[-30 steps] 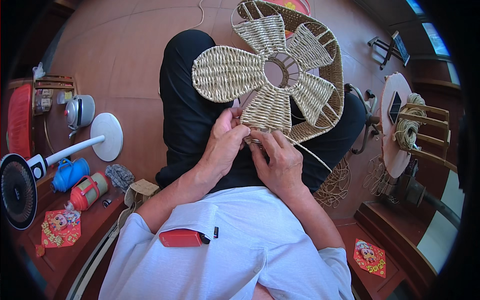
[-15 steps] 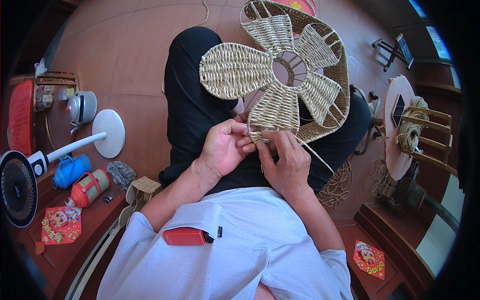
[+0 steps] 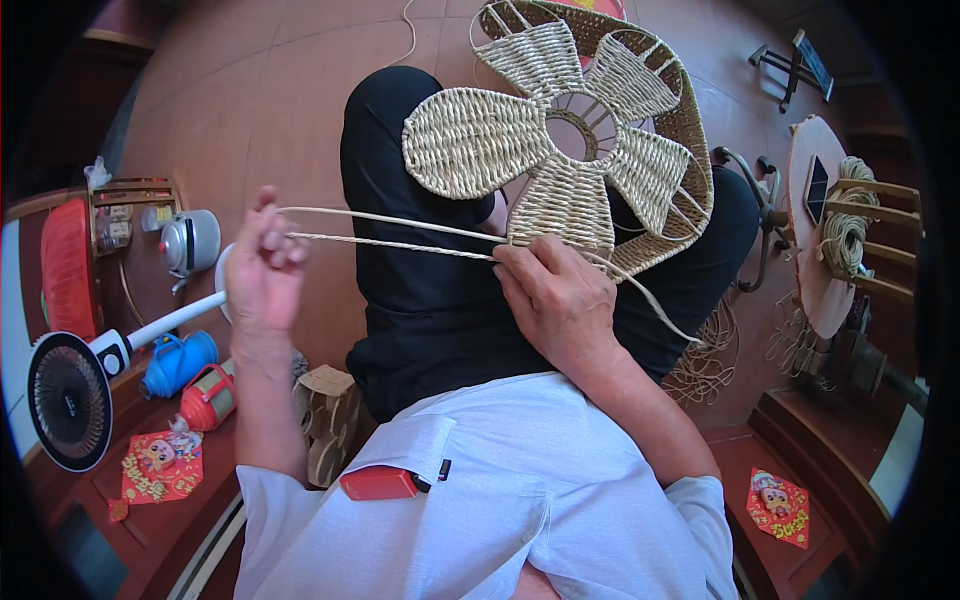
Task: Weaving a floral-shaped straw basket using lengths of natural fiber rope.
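A woven straw basket (image 3: 697, 150) with a flower-shaped face rests on my lap, several petals spreading around a round hole. The lower petal (image 3: 560, 212) is closest to my body. At its near edge my right hand (image 3: 562, 300) pinches the weave, fingers closed and bent downward. Out to the left, my left hand (image 3: 265, 265) is raised with curled fingers, somewhat blurred. Two taut strands of straw cord (image 3: 400, 246) run from the petal's edge to those fingers. Another loose cord end (image 3: 655, 302) sticks out right of my right hand.
A fan (image 3: 70, 400), blue jug (image 3: 180, 362), red thermos (image 3: 208, 398) and kettle (image 3: 190, 243) stand at the left. On the right are a round wooden top (image 3: 812, 260), a coil of cord (image 3: 845, 240) and loose cord (image 3: 705, 365) on the floor.
My left hand has left the petal's edge and swung far left, drawing the cord out into two long strands. My right hand stays at the edge.
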Motion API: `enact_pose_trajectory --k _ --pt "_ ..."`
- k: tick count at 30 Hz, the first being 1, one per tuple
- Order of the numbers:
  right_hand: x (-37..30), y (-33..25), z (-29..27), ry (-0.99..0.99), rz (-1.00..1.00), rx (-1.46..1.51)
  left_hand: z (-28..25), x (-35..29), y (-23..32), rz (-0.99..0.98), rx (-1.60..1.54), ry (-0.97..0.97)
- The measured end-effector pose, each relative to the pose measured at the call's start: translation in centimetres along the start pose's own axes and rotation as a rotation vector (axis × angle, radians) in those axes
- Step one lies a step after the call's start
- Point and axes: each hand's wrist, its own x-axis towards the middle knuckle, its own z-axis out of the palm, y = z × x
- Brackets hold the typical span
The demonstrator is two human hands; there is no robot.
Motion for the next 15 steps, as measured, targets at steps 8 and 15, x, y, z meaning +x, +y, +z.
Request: enact_pose_trajectory --k 8,15 --pt "0.0 0.7 0.9 0.038 -0.015 0.002 -19.4 7.3 13.8 0.173 0.274 0.344" --pt "-0.6 1.2 0.8 0.155 0.009 0.142 -24.1 8.2 19.1 0.086 1.776 1.000"
